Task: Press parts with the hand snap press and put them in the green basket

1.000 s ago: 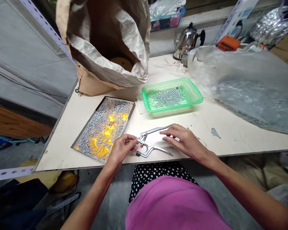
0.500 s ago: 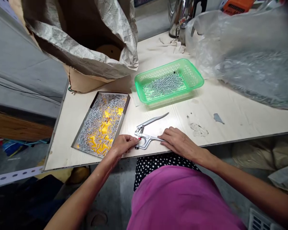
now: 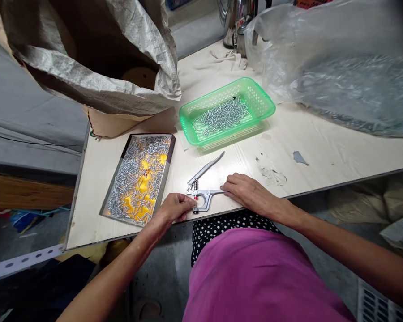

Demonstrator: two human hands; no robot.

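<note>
A pair of silver snap-fastener pliers (image 3: 205,194) lies near the table's front edge, its handles spread apart. A coil spring and a small red part show by its jaw. My right hand (image 3: 250,189) is closed around the end of the lower handle and rests on the table. At the jaw, the fingertips of my left hand (image 3: 175,207) are pinched together. Whatever they hold is too small to make out. Left of the pliers, a shallow tray (image 3: 163,180) holds many small metal pieces (image 3: 124,176) over a yellow bottom.
Behind the pliers stands a green plastic basket (image 3: 270,110) with similar metal pieces. A large woven sack (image 3: 168,67) gapes open at back left. At right sits a clear plastic bag (image 3: 349,89) of metal pieces. A metal kettle (image 3: 231,27) and a grey scrap (image 3: 299,157) are farther off.
The pliers have turned slightly, with the upper handle tilted more steeply. My left fingers stay at the jaw and my right hand on the lower handle. The camera view has shifted a little.
</note>
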